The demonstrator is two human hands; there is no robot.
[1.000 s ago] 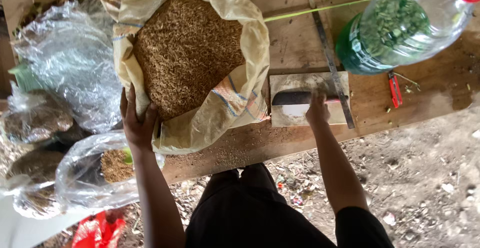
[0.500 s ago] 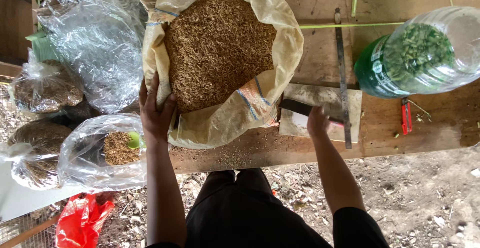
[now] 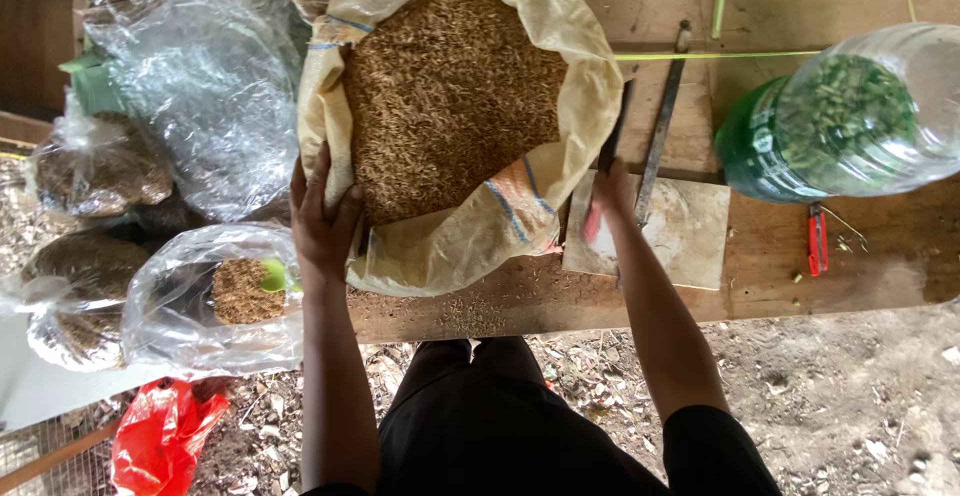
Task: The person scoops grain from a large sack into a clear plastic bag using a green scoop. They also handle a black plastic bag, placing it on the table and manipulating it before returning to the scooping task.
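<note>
Two hands work: left hand [image 3: 322,224] clamps the husk-filled sack [image 3: 455,106], right hand [image 3: 610,191] grips a knife [image 3: 608,161].

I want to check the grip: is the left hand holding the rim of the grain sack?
Yes, the left hand grips the rolled rim of the grain sack at its near edge.

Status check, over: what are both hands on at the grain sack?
Left hand grips rolled rim of the tan woven sack of brown husked grain. Right hand closed on a dark-bladed knife with red handle. Long metal file lies beside.
</note>
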